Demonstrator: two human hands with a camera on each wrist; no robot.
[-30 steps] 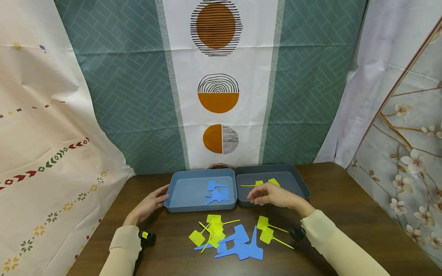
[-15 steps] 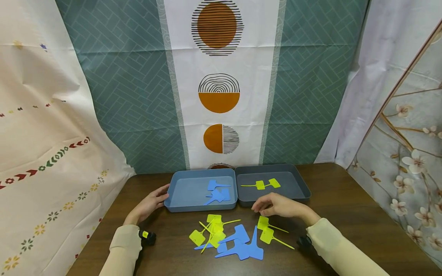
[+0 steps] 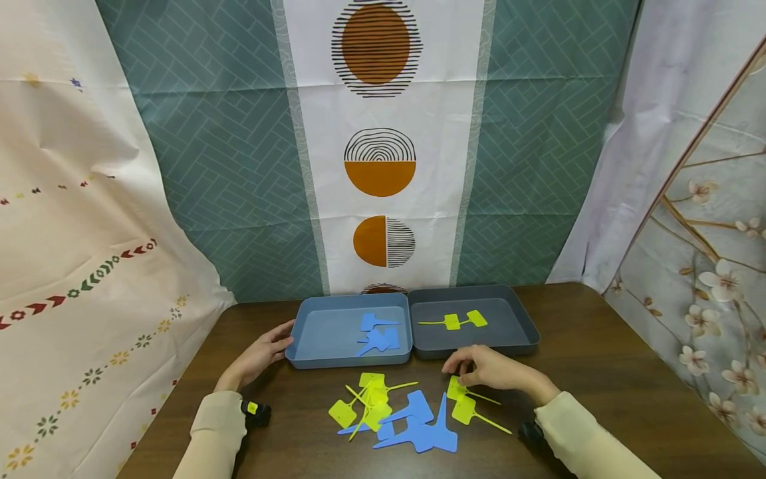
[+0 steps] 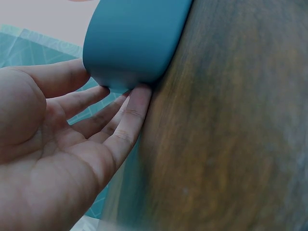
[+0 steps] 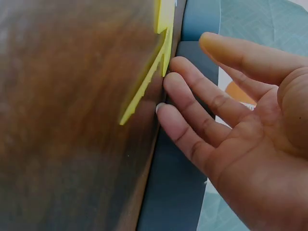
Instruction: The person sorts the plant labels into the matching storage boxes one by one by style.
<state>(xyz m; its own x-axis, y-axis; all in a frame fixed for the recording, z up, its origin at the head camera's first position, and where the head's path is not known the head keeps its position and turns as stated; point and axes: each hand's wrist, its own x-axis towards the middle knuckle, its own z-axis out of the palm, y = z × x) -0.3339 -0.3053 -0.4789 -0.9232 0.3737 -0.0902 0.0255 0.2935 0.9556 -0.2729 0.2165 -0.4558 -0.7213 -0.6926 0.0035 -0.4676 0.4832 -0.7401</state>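
My left hand (image 3: 258, 359) rests its fingertips against the left end of a blue tray (image 3: 326, 332); the left wrist view shows those fingers (image 4: 130, 118) fairly straight at the tray's corner. Just in front of the dark grey tray (image 3: 509, 322), my right hand (image 3: 493, 369) hovers with nothing in its grasp. Under its fingertips lies a yellow T-shaped plant label (image 3: 455, 387), partly covered by the hand. In the right wrist view, thumb and fingers are apart beside the yellow label (image 5: 149, 79). Another yellow label (image 3: 464, 409) lies touching it.
Several yellow labels (image 3: 374, 399) lie heaped mid-table, with several blue ones (image 3: 441, 437) overlapping nearer me. Blue labels (image 3: 377, 339) sit in the blue tray's right side, and two yellow labels (image 3: 477, 319) in the grey tray. Curtains hang behind the wooden table (image 3: 299, 426).
My right hand has come back from over the grey tray, moving toward me and slightly right, down to the yellow labels. The left hand has stayed at the blue tray.
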